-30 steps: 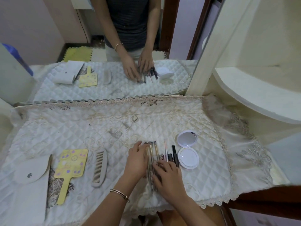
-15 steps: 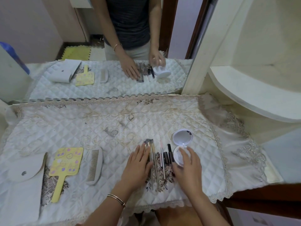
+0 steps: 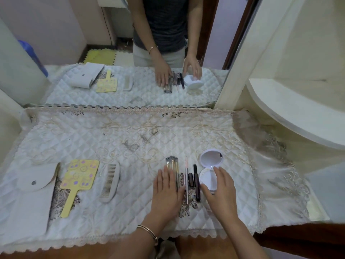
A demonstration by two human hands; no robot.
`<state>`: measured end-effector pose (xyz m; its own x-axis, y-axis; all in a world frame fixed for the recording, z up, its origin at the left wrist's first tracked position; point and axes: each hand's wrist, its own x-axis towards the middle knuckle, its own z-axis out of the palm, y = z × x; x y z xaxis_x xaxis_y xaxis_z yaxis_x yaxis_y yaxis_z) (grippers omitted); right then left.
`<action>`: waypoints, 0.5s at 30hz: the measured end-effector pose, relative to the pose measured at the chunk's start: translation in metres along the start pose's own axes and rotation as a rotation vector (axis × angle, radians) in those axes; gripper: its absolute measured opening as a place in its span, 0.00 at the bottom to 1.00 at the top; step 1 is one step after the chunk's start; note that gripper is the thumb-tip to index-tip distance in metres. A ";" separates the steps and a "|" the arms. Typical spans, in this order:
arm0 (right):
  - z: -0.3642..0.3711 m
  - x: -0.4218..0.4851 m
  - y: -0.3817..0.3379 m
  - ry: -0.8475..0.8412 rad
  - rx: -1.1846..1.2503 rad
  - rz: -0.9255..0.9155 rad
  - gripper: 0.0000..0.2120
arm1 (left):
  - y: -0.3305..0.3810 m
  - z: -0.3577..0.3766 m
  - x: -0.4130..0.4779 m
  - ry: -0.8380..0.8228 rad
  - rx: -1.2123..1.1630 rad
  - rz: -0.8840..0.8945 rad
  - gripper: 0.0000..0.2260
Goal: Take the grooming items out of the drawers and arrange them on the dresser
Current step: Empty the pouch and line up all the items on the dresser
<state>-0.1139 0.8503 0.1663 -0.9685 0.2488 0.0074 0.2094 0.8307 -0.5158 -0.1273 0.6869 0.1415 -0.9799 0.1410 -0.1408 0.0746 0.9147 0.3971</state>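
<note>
On the quilted dresser cloth (image 3: pixel 130 139) lies a row of grooming items. My left hand (image 3: pixel 166 189) rests flat, fingers extended, on a bundle of makeup brushes (image 3: pixel 172 163). Right of them lie a thin pink pencil (image 3: pixel 186 176), a short dark tube (image 3: pixel 190 179) and a longer dark tube (image 3: pixel 196 181). An open white compact (image 3: pixel 211 158) lies at the right end. My right hand (image 3: pixel 220 191) cups its lower half, thumb on the left rim and fingers on the right rim. Farther left lie a white comb (image 3: pixel 110 181), a yellow hand mirror (image 3: pixel 80 175) and a white pouch (image 3: pixel 31 186).
A wall mirror (image 3: pixel 130 53) stands behind the dresser and reflects the person and the items. A cream curved shelf (image 3: pixel 291 109) juts out at the right. The cloth's lace edge (image 3: pixel 280 184) hangs over the right side. The dresser's wooden front edge (image 3: pixel 298 236) runs below.
My right hand left the brushes and dark tubes, moved right and took hold of the compact's lower half. My left hand stayed on the brushes.
</note>
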 end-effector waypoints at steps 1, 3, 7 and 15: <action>0.003 0.001 -0.003 0.050 -0.018 -0.053 0.26 | -0.001 -0.003 -0.001 0.044 0.009 -0.013 0.35; 0.010 0.003 -0.016 0.102 -0.004 -0.170 0.22 | -0.012 -0.011 -0.007 0.001 -0.079 -0.025 0.35; 0.036 -0.004 -0.061 -0.044 0.075 -0.328 0.20 | -0.062 -0.037 -0.021 0.102 -0.012 -0.111 0.36; 0.098 -0.033 -0.172 -0.577 -0.040 -0.546 0.40 | -0.180 -0.107 -0.056 0.129 -0.019 -0.361 0.31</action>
<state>-0.1315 0.6501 0.1707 -0.8500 -0.4872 -0.2003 -0.3214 0.7809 -0.5357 -0.1059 0.4743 0.1747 -0.9577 -0.2390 -0.1601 -0.2821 0.8895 0.3595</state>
